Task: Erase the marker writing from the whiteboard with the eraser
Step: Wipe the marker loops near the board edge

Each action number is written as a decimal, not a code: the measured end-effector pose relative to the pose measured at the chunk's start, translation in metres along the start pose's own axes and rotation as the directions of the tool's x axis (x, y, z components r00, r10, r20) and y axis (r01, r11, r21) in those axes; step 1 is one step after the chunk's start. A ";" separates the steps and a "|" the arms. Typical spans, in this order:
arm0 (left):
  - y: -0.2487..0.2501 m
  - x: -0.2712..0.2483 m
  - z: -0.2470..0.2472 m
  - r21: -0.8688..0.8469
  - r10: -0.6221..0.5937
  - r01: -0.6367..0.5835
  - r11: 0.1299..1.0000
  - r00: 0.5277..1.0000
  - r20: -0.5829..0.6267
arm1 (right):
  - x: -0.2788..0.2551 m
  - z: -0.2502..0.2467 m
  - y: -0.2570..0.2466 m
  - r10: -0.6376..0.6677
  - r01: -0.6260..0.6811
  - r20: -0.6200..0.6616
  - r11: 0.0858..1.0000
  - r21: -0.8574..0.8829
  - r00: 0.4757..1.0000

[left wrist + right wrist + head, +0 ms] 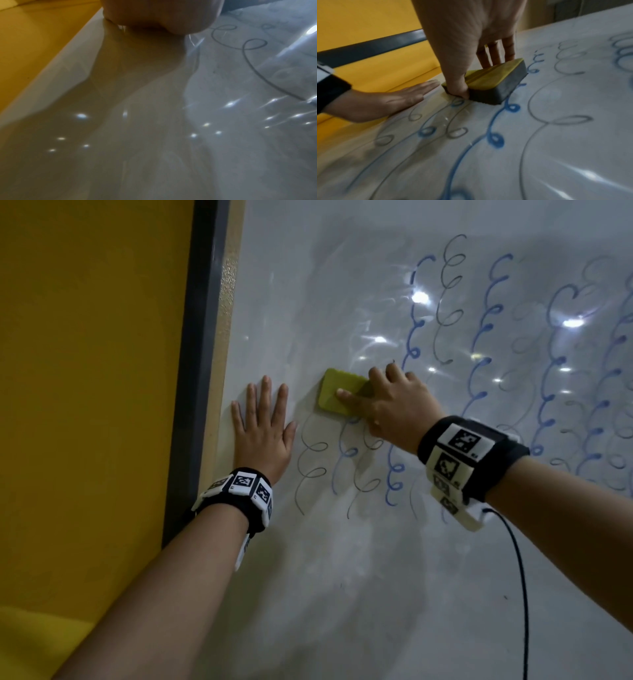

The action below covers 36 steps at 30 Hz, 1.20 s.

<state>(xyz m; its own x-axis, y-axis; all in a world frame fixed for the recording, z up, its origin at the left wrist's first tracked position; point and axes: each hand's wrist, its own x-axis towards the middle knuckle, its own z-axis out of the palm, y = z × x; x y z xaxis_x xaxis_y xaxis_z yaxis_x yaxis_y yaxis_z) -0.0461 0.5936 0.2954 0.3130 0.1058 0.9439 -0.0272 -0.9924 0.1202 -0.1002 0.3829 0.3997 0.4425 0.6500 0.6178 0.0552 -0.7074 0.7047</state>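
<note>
The whiteboard (pixel 342 577) stands upright, covered with blue and grey looping marker writing (pixel 414 337). A yellow-green eraser (pixel 337 397) with a dark felt base (pixel 503 88) is pressed flat on the board. My right hand (pixel 387 402) grips it, thumb on one long edge and fingers on the other. Above and left of the eraser the board looks wiped, with faint smears. Loops (pixel 494 139) run below it and to its right. My left hand (pixel 263 426) lies flat on the board near its left edge, fingers straight and spread. In the left wrist view only the heel of the left hand (pixel 154 16) shows.
A beige strip (pixel 222 337) and a dark frame (pixel 191 371) border the board's left side, with a yellow wall (pixel 85 371) beyond. A black cable (pixel 520 577) hangs from my right wrist band. Ceiling lights glare on the board (pixel 419 297).
</note>
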 end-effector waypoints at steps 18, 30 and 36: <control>0.001 0.000 -0.002 0.026 -0.006 0.006 1.000 0.999 0.033 | -0.014 0.009 -0.022 -0.155 0.155 -0.002 0.988 -0.022 0.988; -0.008 0.000 -0.008 0.013 -0.004 0.003 1.000 0.997 0.077 | -0.008 0.019 -0.025 -0.123 0.122 -0.050 0.992 -0.031 0.991; -0.008 0.000 -0.008 0.017 -0.003 0.001 1.000 0.994 0.111 | -0.015 0.015 -0.045 -0.098 0.098 0.007 0.995 0.021 0.995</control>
<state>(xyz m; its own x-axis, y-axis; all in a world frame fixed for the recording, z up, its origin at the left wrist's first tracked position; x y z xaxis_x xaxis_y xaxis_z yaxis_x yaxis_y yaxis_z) -0.0535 0.6021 0.2966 0.4167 0.1013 0.9034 -0.0110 -0.9931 0.1165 -0.0964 0.4007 0.3532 0.4408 0.7147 0.5431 0.1174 -0.6458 0.7545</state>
